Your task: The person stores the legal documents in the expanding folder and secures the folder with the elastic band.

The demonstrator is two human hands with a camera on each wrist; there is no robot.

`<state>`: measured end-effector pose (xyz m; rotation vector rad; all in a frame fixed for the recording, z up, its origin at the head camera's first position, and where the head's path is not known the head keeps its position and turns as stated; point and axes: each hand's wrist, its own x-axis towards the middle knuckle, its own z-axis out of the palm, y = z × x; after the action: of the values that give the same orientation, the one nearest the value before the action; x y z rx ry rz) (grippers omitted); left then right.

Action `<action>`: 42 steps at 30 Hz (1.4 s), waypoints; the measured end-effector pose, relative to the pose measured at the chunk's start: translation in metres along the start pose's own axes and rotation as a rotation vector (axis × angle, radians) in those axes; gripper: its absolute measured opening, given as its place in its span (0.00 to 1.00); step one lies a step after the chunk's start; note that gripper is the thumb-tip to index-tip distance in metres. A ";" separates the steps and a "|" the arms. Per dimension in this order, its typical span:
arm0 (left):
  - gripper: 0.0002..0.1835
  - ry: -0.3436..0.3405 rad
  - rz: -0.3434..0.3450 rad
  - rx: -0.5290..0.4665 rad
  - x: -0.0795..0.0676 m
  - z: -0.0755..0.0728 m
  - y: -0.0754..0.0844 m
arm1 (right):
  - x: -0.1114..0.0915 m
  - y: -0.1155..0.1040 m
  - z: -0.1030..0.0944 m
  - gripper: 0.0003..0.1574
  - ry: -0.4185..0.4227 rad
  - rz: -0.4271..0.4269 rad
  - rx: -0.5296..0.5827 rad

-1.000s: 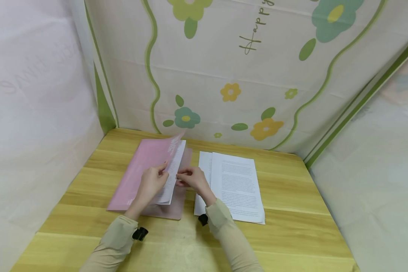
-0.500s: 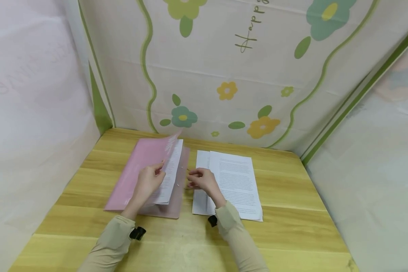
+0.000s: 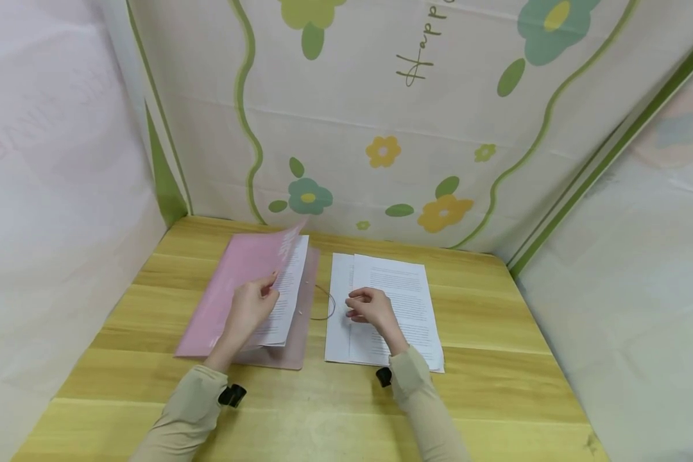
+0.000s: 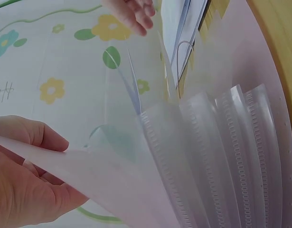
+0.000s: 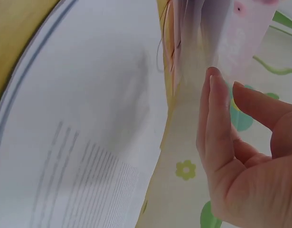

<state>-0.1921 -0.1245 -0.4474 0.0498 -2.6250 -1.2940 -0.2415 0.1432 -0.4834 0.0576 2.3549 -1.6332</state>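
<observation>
A pink folder [image 3: 228, 289] lies on the left of the table with its front cover partly raised. My left hand [image 3: 249, 310] pinches the edge of that cover between thumb and fingers. Printed sheets [image 3: 287, 289] sit inside, and the left wrist view shows several clear plastic sleeves [image 4: 217, 156] fanned apart. A thin elastic cord [image 3: 334, 307] loops out from the folder's right edge. My right hand [image 3: 374, 309] hovers above a stack of printed paper [image 3: 407, 289], thumb and fingers apart, holding nothing.
The wooden table [image 3: 300, 410] meets a flower-patterned cloth wall [image 3: 335, 141] at the back. Pale cloth panels rise on the left and right sides. The paper stack lies just right of the folder, with a narrow gap between them.
My right hand has let go of the elastic cord at the folder's edge and moved right, over the papers. The left hand still holds the cover.
</observation>
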 end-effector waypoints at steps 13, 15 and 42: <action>0.24 -0.030 -0.009 -0.008 -0.001 -0.002 0.001 | -0.003 0.023 -0.039 0.20 0.116 0.070 -0.041; 0.24 -0.029 -0.011 -0.007 -0.001 -0.002 0.000 | -0.003 0.028 -0.045 0.21 0.126 0.068 -0.054; 0.23 -0.022 -0.021 -0.027 0.000 -0.002 -0.003 | -0.016 0.059 -0.098 0.24 0.314 0.018 -0.495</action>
<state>-0.1919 -0.1282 -0.4483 0.0598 -2.6320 -1.3436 -0.2349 0.2567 -0.5018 0.2497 2.9178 -1.0497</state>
